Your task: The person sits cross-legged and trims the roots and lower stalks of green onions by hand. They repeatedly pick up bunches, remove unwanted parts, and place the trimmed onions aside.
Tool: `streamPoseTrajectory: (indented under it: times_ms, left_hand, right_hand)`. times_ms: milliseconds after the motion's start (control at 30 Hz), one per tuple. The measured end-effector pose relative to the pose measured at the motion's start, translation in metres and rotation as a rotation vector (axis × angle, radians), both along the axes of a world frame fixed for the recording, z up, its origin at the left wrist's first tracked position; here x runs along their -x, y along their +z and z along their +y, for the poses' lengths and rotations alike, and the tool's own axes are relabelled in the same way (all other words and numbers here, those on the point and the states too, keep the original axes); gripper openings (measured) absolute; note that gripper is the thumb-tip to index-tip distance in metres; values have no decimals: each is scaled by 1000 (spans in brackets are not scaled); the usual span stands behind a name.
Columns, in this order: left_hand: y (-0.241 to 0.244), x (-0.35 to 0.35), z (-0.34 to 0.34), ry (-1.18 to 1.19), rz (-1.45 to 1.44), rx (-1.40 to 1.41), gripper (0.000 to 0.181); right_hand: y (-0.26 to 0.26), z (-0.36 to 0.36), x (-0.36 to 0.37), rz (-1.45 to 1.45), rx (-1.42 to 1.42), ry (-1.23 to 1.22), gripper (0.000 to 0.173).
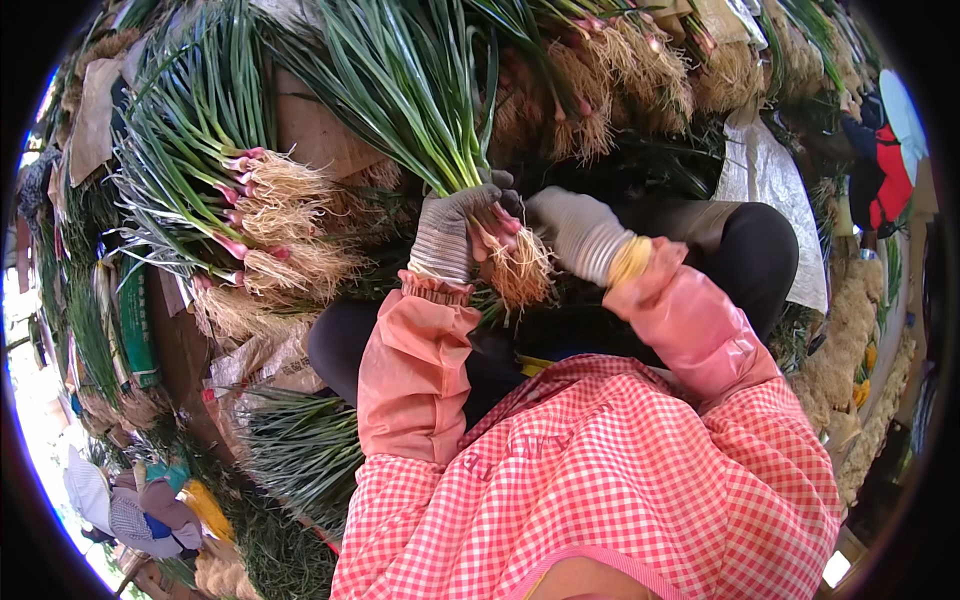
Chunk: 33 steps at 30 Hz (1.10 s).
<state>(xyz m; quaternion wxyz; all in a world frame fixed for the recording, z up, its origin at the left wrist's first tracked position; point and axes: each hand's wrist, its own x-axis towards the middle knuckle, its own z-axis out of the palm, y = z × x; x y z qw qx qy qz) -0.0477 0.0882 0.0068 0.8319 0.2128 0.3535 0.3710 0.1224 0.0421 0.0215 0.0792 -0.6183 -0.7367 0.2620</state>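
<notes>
My left hand, in a grey knit glove, grips a bunch of what looks like green garlic just above its reddish bulbs. The long green leaves fan up and to the left, while the pale roots hang towards my lap. Close to the right of the bulbs is my right hand, gloved too and blurred, with its fingers curled. Whether it pinches anything cannot be seen. A pile of similar plants lies to the left, its bulbs and roots pointing right.
More rooted bunches are heaped at the top. Leafy plants lie beside my left arm. A white plastic sheet spreads beyond my right knee. One person is at lower left, another at far right.
</notes>
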Motion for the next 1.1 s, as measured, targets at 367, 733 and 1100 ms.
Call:
streamPoseTrajectory:
  times_ms: [367,733,1100]
  left_hand:
    - [-12,-3,-17,-14,21,-99,23]
    - [6,-8,-28,-4,-755,209,20]
    - [14,-11,-29,93,-365,236,22]
  right_hand:
    - [-18,76,31,1789,207,-1063,16]
    - [-2,59,16,1470,67,-401,32]
    - [-18,40,-36,-21,-291,-392,31]
